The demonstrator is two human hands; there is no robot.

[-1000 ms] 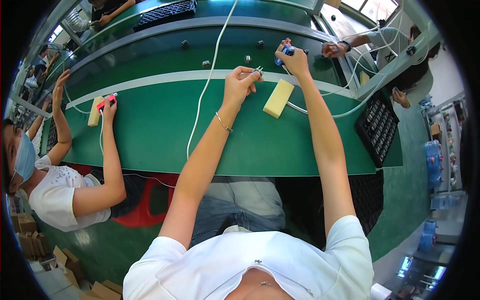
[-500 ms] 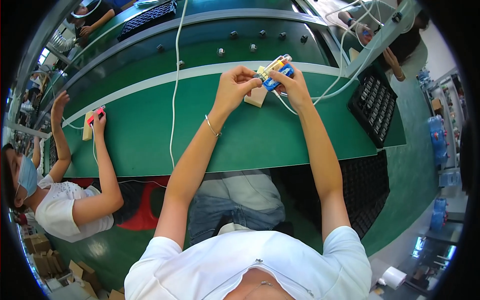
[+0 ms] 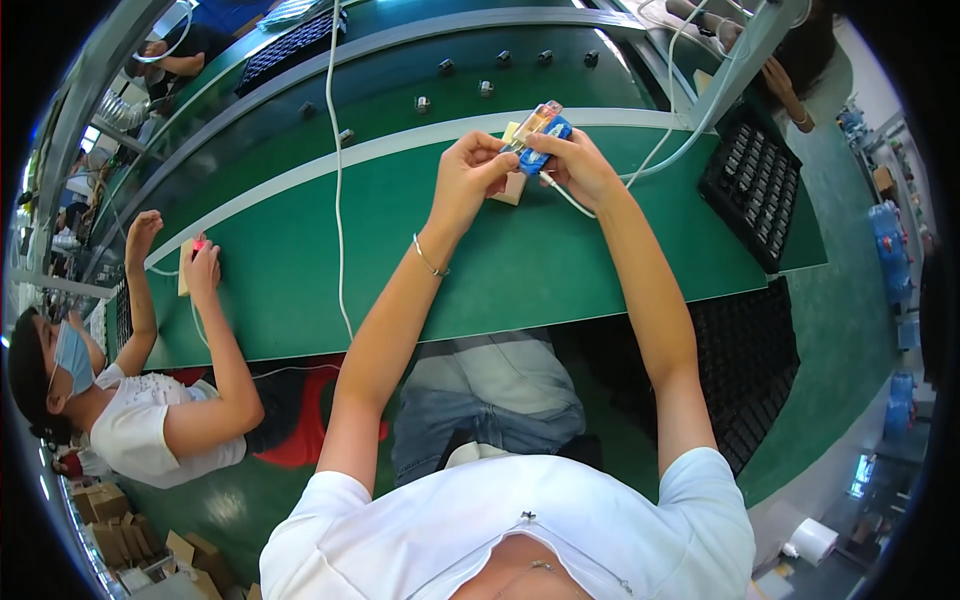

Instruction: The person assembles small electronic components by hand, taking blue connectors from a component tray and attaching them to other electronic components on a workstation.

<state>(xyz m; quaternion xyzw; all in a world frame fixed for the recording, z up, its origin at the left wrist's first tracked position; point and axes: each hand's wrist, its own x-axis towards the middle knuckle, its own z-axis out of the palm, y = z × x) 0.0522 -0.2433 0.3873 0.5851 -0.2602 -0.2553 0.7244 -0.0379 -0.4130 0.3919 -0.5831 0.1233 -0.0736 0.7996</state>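
Observation:
My right hand (image 3: 583, 172) is closed round a blue hand-held tool (image 3: 533, 160) with a clear, yellowish upper part and a white cable at its lower end. Thumb and fingers of my left hand (image 3: 467, 172) pinch a small silvery part against the tool's left side; fingertips cover most of it. Both hands are raised over the far side of the green worktable (image 3: 430, 290). Behind and below them stands a pale yellow block (image 3: 511, 188), partly hidden.
Several small metal parts (image 3: 423, 104) lie on the dark green strip (image 3: 380, 85) beyond the pale rail. A black tray (image 3: 752, 185) of parts sits at right. A white cable (image 3: 338, 200) hangs at left. Beside me a co-worker (image 3: 165, 420) handles a red tool.
My hands keep their grip, and the tool tilts a little more upright. The whole view has shifted slightly. The co-worker's raised hand at left has come lower.

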